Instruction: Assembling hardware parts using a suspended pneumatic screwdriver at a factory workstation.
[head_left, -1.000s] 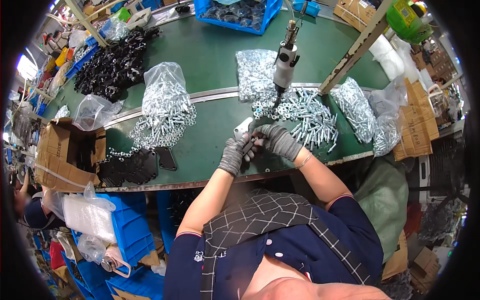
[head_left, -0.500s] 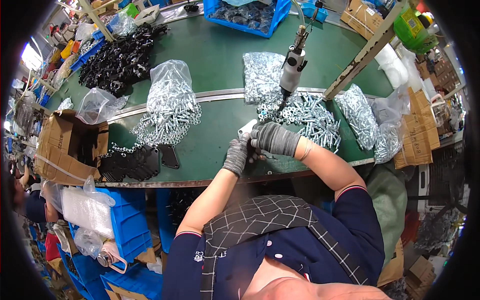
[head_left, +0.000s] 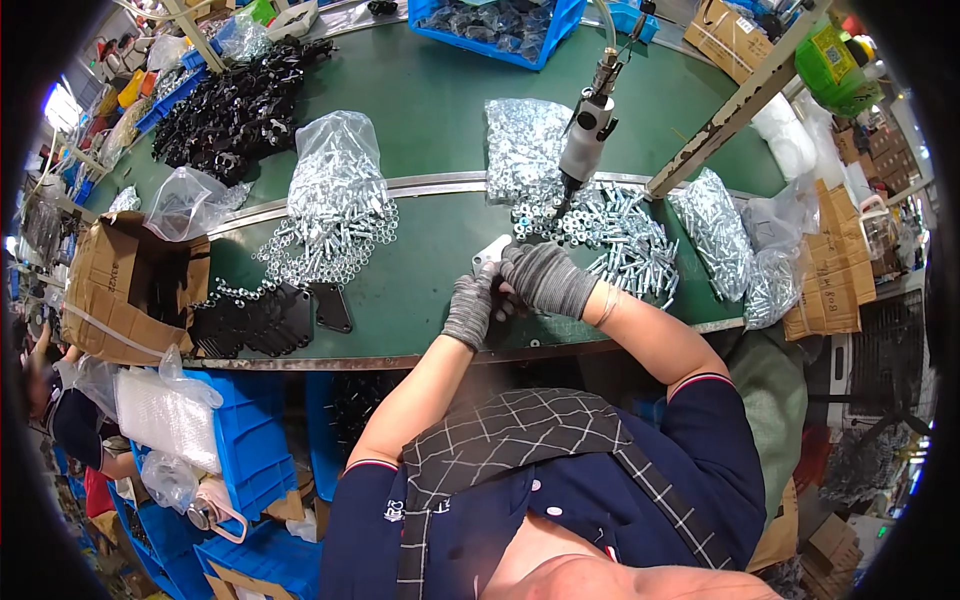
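Both my hands wear grey knitted gloves and meet over the green table near its front edge. In my left hand [head_left: 471,308] is a small pale metal plate [head_left: 491,252] with holes, its end sticking up past the fingers. My right hand [head_left: 547,278] is curled against the plate's right side with fingers pinched; whatever they grip is hidden. Just beyond hangs a white and black power screwdriver [head_left: 583,145], its tip down by loose nuts [head_left: 540,222]. A heap of bolts [head_left: 640,250] lies right of my right hand.
Bagged bolts [head_left: 340,185] spill nuts at left, beside black plates [head_left: 265,325] and an open carton [head_left: 130,285]. Black parts [head_left: 235,110] are piled at far left. A blue bin [head_left: 500,40] stands at the back. A metal post [head_left: 720,120] rises at right near bagged bolts [head_left: 712,235].
The pale plate has turned slightly and more of its holed face shows. My right hand has tilted a little over it. The whole view has shifted slightly.
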